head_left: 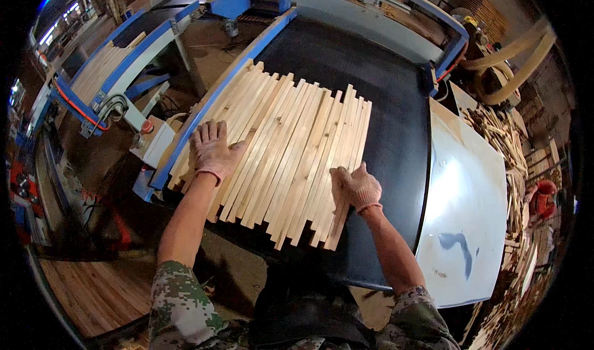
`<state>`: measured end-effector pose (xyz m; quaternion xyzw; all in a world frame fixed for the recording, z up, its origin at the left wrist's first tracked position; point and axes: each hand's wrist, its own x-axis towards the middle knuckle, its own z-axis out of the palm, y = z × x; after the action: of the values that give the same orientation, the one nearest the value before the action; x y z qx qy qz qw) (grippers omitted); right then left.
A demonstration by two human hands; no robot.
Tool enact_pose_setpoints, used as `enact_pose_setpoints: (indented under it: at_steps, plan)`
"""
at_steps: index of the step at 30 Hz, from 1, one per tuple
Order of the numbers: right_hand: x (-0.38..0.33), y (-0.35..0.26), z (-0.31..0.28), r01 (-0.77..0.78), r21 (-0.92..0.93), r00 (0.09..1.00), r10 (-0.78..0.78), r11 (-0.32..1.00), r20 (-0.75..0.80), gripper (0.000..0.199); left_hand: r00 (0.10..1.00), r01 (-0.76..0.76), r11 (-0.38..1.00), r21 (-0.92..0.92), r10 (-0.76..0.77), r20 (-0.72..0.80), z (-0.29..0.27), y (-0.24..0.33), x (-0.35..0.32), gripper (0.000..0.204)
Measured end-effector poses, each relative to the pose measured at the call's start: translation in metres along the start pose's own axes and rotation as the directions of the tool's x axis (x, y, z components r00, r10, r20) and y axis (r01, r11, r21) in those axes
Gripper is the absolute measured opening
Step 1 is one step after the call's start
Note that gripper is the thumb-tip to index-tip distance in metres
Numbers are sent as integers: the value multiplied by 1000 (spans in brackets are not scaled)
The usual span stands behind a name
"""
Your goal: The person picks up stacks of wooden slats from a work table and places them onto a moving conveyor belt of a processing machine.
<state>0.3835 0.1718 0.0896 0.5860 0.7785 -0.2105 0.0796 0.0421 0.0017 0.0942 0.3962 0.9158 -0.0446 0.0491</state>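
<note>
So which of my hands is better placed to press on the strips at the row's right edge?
Your right hand, I'd say: it is already at that edge of the wooden strips. Your left hand lies spread over the row's left side.

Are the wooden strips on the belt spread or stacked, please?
Spread: the wooden strips lie side by side on the black belt.

Wooden strips [284, 158]: matt, rough-ended, with visible grain and knots. Belt [396, 146]: smooth, faintly sheened. Side panel [464, 207]: glossy, smudged metal. Gloves [365, 190]: knitted cloth. Sleeves [185, 297]: matt cloth.
</note>
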Motion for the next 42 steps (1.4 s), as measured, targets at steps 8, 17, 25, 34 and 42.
enact_pose_setpoints:
  at_steps: [8, 17, 25, 34, 42]
  plan:
    - [-46, 53, 49, 346, 357, 913, -224, 868, -340, 91, 988, -151, 988, -34, 149, -50, -1, 61, 6, 83]
    - [-140, 61, 56, 301, 561, 953, -255, 771, -161, 71, 906, -423, 903, -74, 421, -44, 10, 190, -11, 87]
    - [-221, 131, 79, -32, 919, 926, -334, 392, 175, 64, 852, -494, 869, -29, 477, -217, 50, 195, 12, 77]
    - [-297, 247, 124, -50, 766, 909, -289, 641, 301, 74, 931, -353, 923, -156, 331, -153, -3, 252, -54, 68]
    - [-401, 463, 243, -369, 604, 925, 218, 706, 310, 64, 520, -241, -1, -971, 844, -130, 36, 417, -249, 50]
